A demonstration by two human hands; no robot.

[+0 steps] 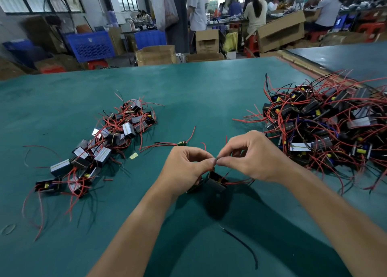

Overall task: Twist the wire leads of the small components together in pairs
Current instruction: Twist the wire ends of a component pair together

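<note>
Teal-green worktable (pixel 188 92) runs from the near edge to the far cartons. At the near middle, the left hand (pixel 186 168) and the right hand (pixel 254 157) meet fingertip to fingertip just above the tabletop. Each hand's thumb and forefinger curl in a pinch on thin red wire leads (pixel 240 181), whose ends are mostly hidden between the fingertips. Other leads trail off to the right.

Right below the pinch hang two small black box-shaped components (pixel 217 181), one partly tucked under the left palm. To the left lies a loose pile of black and silver components with red wires (pixel 100 146). A larger, denser heap of the same parts (pixel 326 126) sits at the right.

Just beyond the left hand rests a small green circuit piece (pixel 181 144) with red wires, and further left lies a yellow scrap of tape (pixel 133 156). A loose black wire (pixel 243 243) lies on the near tabletop between the forearms. Blue plastic crates (pixel 90 46) and cardboard boxes (pixel 156 54) stand beyond the far edge.
</note>
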